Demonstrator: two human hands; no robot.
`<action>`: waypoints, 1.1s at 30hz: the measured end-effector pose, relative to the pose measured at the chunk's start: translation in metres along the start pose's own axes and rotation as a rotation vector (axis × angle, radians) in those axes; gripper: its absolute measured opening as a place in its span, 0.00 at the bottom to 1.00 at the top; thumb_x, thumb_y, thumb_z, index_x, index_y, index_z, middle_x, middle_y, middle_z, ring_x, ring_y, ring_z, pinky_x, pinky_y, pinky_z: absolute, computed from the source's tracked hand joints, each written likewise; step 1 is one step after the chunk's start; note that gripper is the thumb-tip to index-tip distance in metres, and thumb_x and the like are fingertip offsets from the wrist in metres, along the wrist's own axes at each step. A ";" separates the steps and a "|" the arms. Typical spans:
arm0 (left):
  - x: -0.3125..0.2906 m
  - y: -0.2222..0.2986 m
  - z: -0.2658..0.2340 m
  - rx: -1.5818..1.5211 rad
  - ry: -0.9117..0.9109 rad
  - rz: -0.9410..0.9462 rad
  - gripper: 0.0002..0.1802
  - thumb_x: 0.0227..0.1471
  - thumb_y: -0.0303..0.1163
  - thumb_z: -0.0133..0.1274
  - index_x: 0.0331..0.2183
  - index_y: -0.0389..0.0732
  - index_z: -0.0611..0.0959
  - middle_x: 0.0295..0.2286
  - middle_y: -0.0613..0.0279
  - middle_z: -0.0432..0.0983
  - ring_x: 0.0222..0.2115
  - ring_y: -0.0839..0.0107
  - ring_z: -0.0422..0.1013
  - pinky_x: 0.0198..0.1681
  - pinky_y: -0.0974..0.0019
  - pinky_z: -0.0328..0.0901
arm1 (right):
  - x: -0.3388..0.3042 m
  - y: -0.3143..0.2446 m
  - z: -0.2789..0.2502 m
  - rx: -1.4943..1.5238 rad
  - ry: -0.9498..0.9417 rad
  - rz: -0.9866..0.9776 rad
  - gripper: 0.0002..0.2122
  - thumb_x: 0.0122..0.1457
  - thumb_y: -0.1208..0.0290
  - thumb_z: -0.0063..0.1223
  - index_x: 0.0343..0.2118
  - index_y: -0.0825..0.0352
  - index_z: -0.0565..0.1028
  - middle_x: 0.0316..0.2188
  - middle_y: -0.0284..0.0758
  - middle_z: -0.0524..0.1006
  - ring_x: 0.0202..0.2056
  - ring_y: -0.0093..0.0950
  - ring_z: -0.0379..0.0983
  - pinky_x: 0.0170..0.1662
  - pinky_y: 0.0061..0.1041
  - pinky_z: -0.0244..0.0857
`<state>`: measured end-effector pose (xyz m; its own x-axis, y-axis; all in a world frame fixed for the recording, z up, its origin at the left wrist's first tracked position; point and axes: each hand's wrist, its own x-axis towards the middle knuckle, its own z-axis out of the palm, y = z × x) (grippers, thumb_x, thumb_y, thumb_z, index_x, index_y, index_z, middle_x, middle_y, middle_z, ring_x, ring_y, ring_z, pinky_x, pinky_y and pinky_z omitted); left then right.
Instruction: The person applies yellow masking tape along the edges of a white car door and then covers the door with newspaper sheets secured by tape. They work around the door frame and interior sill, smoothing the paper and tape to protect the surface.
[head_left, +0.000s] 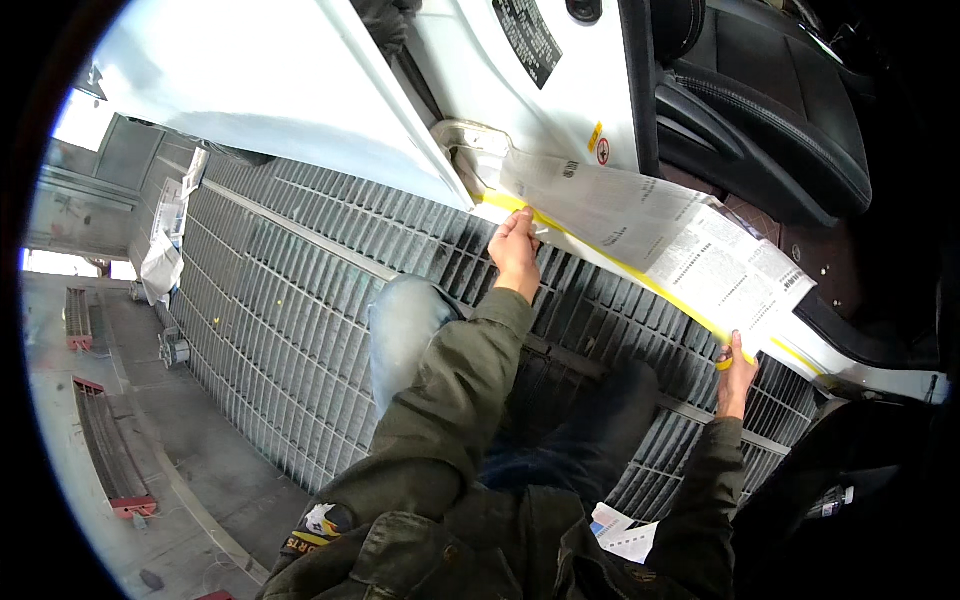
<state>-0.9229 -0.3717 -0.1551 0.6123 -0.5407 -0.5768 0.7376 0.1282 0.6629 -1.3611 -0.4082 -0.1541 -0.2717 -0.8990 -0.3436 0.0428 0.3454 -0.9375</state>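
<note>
Right of centre, newspaper (pixel 660 225) already covers part of the white sill (pixel 812 343); yellow tape (pixel 650 281) spans its lower edge, seemingly not fully pressed down, pinched by left hand (pixel 515 250) and right hand (pixel 737 378) fingers.

Newspaper (pixel 665 235) and sleeve patch (pixel 318 528) are lettered; pillar (pixel 590 95) bears label (pixel 527 40), round sign (pixel 603 151).

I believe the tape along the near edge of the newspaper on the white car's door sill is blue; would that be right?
Not quite: the tape along the newspaper is yellow, not blue, as the head view shows.
</note>
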 end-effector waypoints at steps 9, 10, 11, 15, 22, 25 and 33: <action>0.004 0.001 -0.009 -0.004 0.105 0.017 0.08 0.54 0.34 0.59 0.36 0.42 0.82 0.18 0.76 0.66 0.16 0.83 0.58 0.18 0.78 0.54 | 0.008 0.011 0.011 -0.073 -0.028 -0.006 0.13 0.56 0.66 0.64 0.39 0.68 0.75 0.30 0.31 0.76 0.27 0.18 0.72 0.25 0.18 0.64; 0.004 0.002 -0.007 -0.004 0.104 0.028 0.08 0.54 0.35 0.59 0.34 0.42 0.82 0.19 0.76 0.66 0.16 0.83 0.58 0.18 0.78 0.53 | 0.008 0.012 0.011 -0.063 -0.018 -0.005 0.13 0.56 0.66 0.64 0.39 0.67 0.75 0.30 0.31 0.77 0.27 0.18 0.72 0.25 0.17 0.64; 0.005 0.003 -0.004 -0.019 0.121 0.021 0.09 0.54 0.34 0.59 0.36 0.40 0.82 0.18 0.77 0.66 0.15 0.84 0.57 0.18 0.77 0.51 | 0.009 0.014 0.012 -0.052 -0.008 -0.005 0.13 0.56 0.66 0.64 0.39 0.67 0.75 0.30 0.31 0.77 0.27 0.18 0.73 0.25 0.17 0.64; 0.018 -0.002 -0.008 -0.047 0.138 0.049 0.10 0.54 0.31 0.59 0.37 0.37 0.83 0.18 0.76 0.68 0.15 0.85 0.57 0.17 0.77 0.50 | 0.005 0.010 0.022 -0.015 -0.021 -0.011 0.13 0.57 0.65 0.63 0.40 0.66 0.73 0.28 0.30 0.76 0.26 0.17 0.71 0.26 0.16 0.64; 0.032 -0.011 -0.007 -0.003 0.199 0.113 0.03 0.52 0.28 0.57 0.29 0.39 0.81 0.20 0.75 0.69 0.15 0.84 0.59 0.18 0.76 0.53 | 0.008 0.006 0.024 0.001 -0.047 0.011 0.13 0.58 0.66 0.62 0.42 0.67 0.73 0.31 0.29 0.76 0.28 0.16 0.72 0.26 0.15 0.65; 0.036 -0.013 -0.006 0.045 0.268 0.136 0.04 0.52 0.25 0.58 0.32 0.36 0.83 0.22 0.71 0.73 0.19 0.81 0.64 0.23 0.74 0.58 | 0.006 0.003 0.027 -0.024 -0.043 0.050 0.13 0.58 0.67 0.61 0.41 0.67 0.73 0.31 0.29 0.76 0.28 0.17 0.72 0.26 0.15 0.65; 0.036 -0.008 -0.001 0.296 0.604 0.175 0.17 0.34 0.31 0.75 0.21 0.38 0.79 0.24 0.60 0.79 0.23 0.71 0.71 0.31 0.65 0.69 | 0.010 0.007 0.026 0.014 -0.038 -0.001 0.13 0.57 0.67 0.62 0.41 0.66 0.73 0.31 0.30 0.76 0.26 0.17 0.72 0.26 0.14 0.65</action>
<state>-0.9059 -0.3915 -0.1816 0.8298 0.0353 -0.5570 0.5573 -0.1075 0.8233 -1.3384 -0.4222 -0.1653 -0.2348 -0.9090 -0.3443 0.0556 0.3411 -0.9384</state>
